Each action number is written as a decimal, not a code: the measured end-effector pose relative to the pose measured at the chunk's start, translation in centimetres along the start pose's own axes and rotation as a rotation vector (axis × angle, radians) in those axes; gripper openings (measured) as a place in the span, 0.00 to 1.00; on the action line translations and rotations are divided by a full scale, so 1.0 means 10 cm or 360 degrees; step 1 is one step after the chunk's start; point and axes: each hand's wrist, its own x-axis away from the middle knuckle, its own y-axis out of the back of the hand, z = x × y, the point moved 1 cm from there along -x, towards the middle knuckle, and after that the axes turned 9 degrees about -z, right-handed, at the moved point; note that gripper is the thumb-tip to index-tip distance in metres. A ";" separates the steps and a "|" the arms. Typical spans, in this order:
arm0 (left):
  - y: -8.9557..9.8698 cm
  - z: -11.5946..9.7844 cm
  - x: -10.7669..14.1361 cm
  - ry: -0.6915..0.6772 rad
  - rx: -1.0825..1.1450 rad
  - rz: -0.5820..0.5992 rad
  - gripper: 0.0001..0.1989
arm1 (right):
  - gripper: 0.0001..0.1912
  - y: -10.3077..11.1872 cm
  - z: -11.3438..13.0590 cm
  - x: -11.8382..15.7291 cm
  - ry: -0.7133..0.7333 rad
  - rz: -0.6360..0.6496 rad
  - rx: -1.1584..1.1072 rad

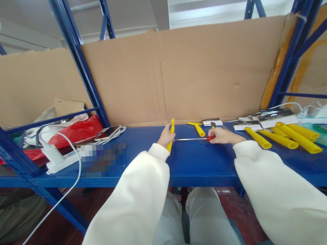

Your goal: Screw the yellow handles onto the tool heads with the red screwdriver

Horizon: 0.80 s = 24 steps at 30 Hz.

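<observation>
My left hand [165,136] is closed around a yellow handle-like piece [170,148], which stands out above and below the fingers. In my right hand [222,135] is a screwdriver [193,139], gripped by its red handle. Its long metal shaft lies level across the gap between the hands, with the tip at or close to the yellow piece; contact cannot be made out. Behind the shaft, a T-shaped yellow piece [199,130] lies on the blue shelf [201,160]. A small black-and-white packet [212,122] rests just beyond my right hand.
Several yellow tubes [303,140] lie right of my right wrist, beside black-and-white packets [278,118]. On the left are a white power strip [62,162], its cable, and a red bag [79,131]. A cardboard panel [204,72] stands behind; blue posts [88,71] frame the shelf.
</observation>
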 end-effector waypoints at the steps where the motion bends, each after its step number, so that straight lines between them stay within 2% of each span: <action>1: 0.00 -0.01 0.01 0.0002 -0.0003 -0.0006 0.34 | 0.04 -0.01 -0.01 -0.01 0.0013 0.0011 -0.0028; 11: 0.00 -0.04 0.04 0.0020 0.0017 -0.0030 0.34 | 0.06 -0.06 -0.04 -0.05 0.0012 0.0129 -0.0303; 19: 0.00 -0.02 0.02 0.0021 0.0041 -0.0030 0.34 | 0.13 -0.10 -0.11 -0.08 0.0047 0.0122 -0.0452; 24: -0.01 0.01 0.00 0.0020 0.0063 -0.0022 0.35 | 0.14 -0.08 -0.07 -0.06 0.0015 0.0113 -0.0487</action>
